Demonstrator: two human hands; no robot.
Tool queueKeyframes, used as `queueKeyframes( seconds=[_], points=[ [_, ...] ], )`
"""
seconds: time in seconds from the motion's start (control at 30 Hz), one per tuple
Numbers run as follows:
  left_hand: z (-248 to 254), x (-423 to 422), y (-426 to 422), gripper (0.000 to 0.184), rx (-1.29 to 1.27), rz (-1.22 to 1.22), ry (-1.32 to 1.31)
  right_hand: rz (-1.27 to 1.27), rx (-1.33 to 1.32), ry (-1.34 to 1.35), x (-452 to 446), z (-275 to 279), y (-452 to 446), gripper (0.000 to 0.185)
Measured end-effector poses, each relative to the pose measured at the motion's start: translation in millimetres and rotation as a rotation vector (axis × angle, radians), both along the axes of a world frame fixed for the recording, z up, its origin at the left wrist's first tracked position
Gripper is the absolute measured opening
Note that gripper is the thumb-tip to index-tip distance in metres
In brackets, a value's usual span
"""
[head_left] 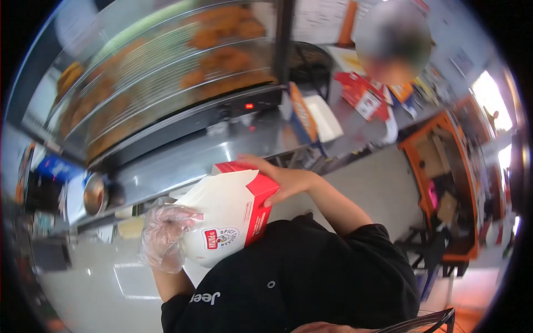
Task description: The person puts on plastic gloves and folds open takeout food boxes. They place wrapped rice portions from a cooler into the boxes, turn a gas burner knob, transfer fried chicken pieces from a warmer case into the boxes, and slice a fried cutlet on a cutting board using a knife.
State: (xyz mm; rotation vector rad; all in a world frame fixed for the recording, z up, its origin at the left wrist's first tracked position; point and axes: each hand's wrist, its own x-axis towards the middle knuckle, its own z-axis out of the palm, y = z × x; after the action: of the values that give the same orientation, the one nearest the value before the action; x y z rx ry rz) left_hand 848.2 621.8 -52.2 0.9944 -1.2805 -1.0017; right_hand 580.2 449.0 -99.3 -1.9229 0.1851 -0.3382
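A white and red cardboard takeaway chicken box (219,222) is tilted close in front of my chest, its printed logo facing up. My right hand (286,180) grips its red side near the top, thumb on one face and fingers over the edge. On the other side, my left hand (166,236), in a clear plastic glove, is closed against the white side of the box. The crinkled glove partly hides those fingers. The inside of the box does not show.
A heated display cabinet (166,72) with fried pieces stands over a metal counter (255,141). On the counter are an open carton (325,119) and red packaging (361,94). A metal bowl (95,194) is at left, an orange shelf (466,205) at right. Another person stands behind the counter.
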Motion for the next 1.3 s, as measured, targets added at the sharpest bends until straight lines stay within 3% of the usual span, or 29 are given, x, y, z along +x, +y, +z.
queueKeyframes(
  seconds=[0.03,0.07,0.13,0.2,0.27,0.33,0.4,0.43,0.47,0.6,0.67,0.7,0.77,0.83,0.87,0.9,0.93,1.0,1.07,1.1,1.17,1.23,1.3],
  points=[
    [-9.7,0.5,-15.7,0.033,-0.057,-0.11,-0.102,0.004,0.166,-0.002,-15.9,-7.8,2.2,0.108],
    [-17.3,-3.7,-30.7,0.032,-0.119,-0.211,-0.203,-0.037,0.171,-0.007,-33.0,-13.2,5.4,0.108],
    [-29.7,-20.3,-54.9,0.036,-0.227,-0.306,-0.166,-0.117,-0.04,-0.072,-60.6,-20.2,16.0,0.109],
    [-18.4,-52.6,-66.5,0.04,-0.328,-0.38,-0.127,-0.16,0.043,-0.142,-88.2,-21.0,27.7,0.11],
    [6.4,-100.0,-65.7,0.045,0.245,-0.234,0.237,-0.282,-0.008,-0.211,-112.1,-29.9,40.0,0.109],
    [3.4,-122.8,-84.4,0.049,0.313,-0.293,0.332,-0.344,-0.013,-0.269,-141.5,-34.8,47.7,0.105],
    [21.6,-151.7,-104.6,0.052,0.566,-0.606,0.455,-0.452,-0.013,-0.351,-168.4,-38.2,51.5,0.104],
    [19.6,-153.0,-123.4,0.05,0.542,-0.789,0.15,-0.518,0.007,-0.36,-180.7,-41.9,50.6,0.102],
    [21.0,-162.7,-127.4,0.05,0.549,-0.785,0.152,-0.516,0.015,-0.359,-193.2,-46.8,48.2,0.102],
    [34.3,-205.7,-130.3,0.03,0.607,-0.488,-0.041,-0.674,0.165,-0.358,-246.5,-52.3,35.2,0.104],
    [26.7,-216.2,-144.9,0.023,0.342,-0.338,-0.497,-0.733,0.052,-0.304,-279.2,-54.5,31.1,0.105],
    [40.0,-232.0,-147.2,0.023,0.343,-0.335,-0.494,-0.73,0.052,-0.302,-293.6,-53.4,33.3,0.105],
    [75.0,-266.7,-150.1,0.026,0.374,-0.279,-0.498,-0.876,0.319,-0.417,-318.7,-50.3,42.6,0.104],
    [79.6,-290.0,-160.8,0.028,0.284,-0.212,-0.375,-0.949,0.128,-0.436,-350.4,-57.5,42.8,0.106],
    [82.2,-299.7,-168.2,0.029,0.2,-0.149,-0.253,-0.965,0.291,-0.491,-373.0,-75.1,48.8,0.109],
    [89.5,-293.2,-187.6,0.031,0.148,-0.158,-0.302,-0.976,0.457,-0.547,-393.2,-95.6,54.4,0.112],
    [99.7,-283.8,-209.5,0.033,0.095,-0.167,-0.353,-0.973,0.457,-0.555,-406.8,-106.2,55.1,0.112],
    [124.4,-292.2,-227.2,0.034,-0.096,0.055,-0.285,-1.308,0.471,-0.66,-426.6,-127.0,51.7,0.113],
    [137.2,-285.5,-251.4,0.034,-0.288,0.148,-0.259,-1.537,0.273,-0.681,-424.3,-175.5,25.3,0.112],
    [143.7,-286.8,-260.7,0.034,-0.291,0.153,-0.269,-1.674,0.159,-0.519,-408.3,-168.6,13.9,0.111],
    [153.9,-292.4,-274.8,0.03,-0.369,0.406,-0.662,-1.71,0.073,-0.132,-382.2,-193.6,-18.5,0.116],
    [157.7,-302.6,-285.3,0.027,-0.452,0.338,-0.734,-1.671,-0.546,-0.339,-339.4,-196.9,-63.6,0.115],
    [156.4,-303.3,-293.1,0.024,-0.535,0.259,-0.797,-1.647,-0.596,-0.259,-307.9,-206.3,-86.3,0.12]
  ],
)
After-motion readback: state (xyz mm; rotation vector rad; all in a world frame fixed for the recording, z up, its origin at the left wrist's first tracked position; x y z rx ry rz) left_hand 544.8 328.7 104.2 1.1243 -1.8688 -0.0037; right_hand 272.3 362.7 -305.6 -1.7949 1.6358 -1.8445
